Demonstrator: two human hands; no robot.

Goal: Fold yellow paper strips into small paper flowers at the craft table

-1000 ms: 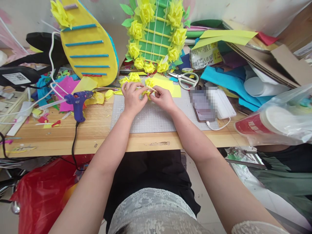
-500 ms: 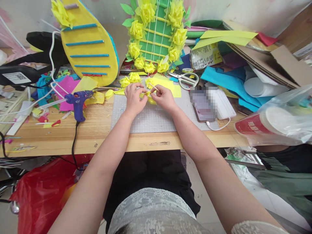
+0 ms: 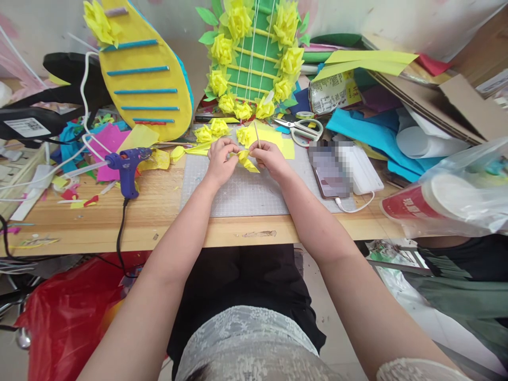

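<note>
My left hand (image 3: 221, 161) pinches the left side of a small yellow crepe paper piece (image 3: 246, 161) above the grey cutting mat (image 3: 254, 198). My right hand (image 3: 270, 157) is closed at the paper's right side, with a thin wooden stick (image 3: 257, 134) rising almost upright from its fingers. Whether the stick's lower end touches the paper is hidden. Just beyond the hands lie yellow paper flowers (image 3: 219, 127) and a flat yellow paper sheet (image 3: 288, 148). Behind them stands a green panel (image 3: 257, 58) with white strings and yellow paper roses around its edge.
A purple glue gun (image 3: 129, 168) stands at the left, its cord over the table edge. Scissors (image 3: 305, 131), a phone (image 3: 331, 174) and a white power bank (image 3: 365, 172) lie to the right. A bagged cup (image 3: 428, 198) sits far right. A yellow pear-shaped board (image 3: 146, 79) leans behind.
The stick has swung from a leftward slant to nearly upright in my right hand. The yellow paper has turned and more of it shows between my hands.
</note>
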